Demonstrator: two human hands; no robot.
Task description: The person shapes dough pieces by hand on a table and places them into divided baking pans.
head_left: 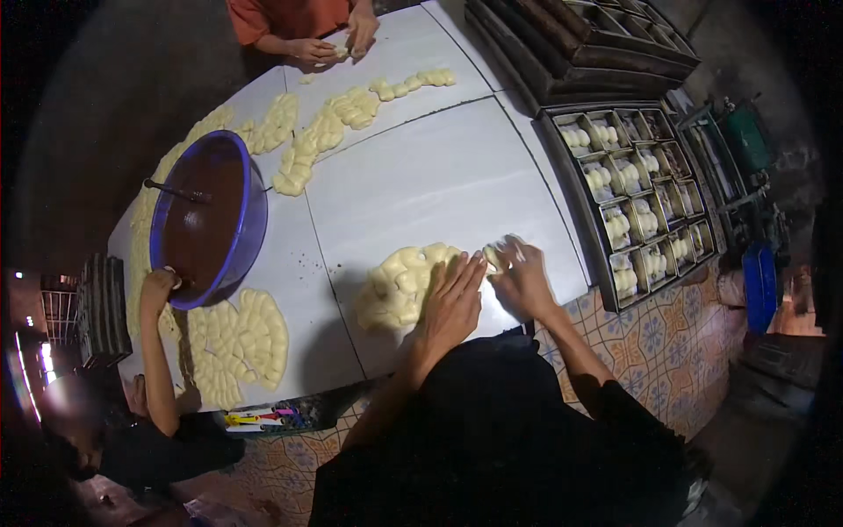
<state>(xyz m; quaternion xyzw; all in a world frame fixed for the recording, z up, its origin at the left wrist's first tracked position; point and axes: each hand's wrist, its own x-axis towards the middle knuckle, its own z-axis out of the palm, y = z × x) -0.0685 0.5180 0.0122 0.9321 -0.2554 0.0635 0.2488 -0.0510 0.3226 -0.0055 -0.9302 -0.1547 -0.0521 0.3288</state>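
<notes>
Here we are at a small pale dough piece (491,260), on the white desk (421,189) close in front of the person, between the two hands. Our right hand (522,279) is over it, its grip curled with the fingers bent down onto the dough; whether they pinch it or only press, we cannot tell. Our left hand (454,301) lies palm down, its grip flat and unclenched, fingers side by side, the fingertips just beside that piece. Tucked against the left hand we see a cluster of dough lumps (399,285), packed edge to edge.

Moving out to the right, we meet a dark compartment tray (581,220) beside the desk, with ridged dough rolls (617,227) sitting in many of its sections. Beyond it, dark tins (549,54) rise in a stack.

Swinging left, we reach a blue-purple basin (255,215) of brown filling (204,233), a handled utensil (176,191) resting in it. A co-worker's hand (158,290) is at its near rim. Just below the basin, we spot another dough cluster (261,338); on its far side, a dough strip (327,132) runs across the desk.

At the far edge, we have a second co-worker in an orange shirt (303,16), both hands at a dough bit (341,52).
</notes>
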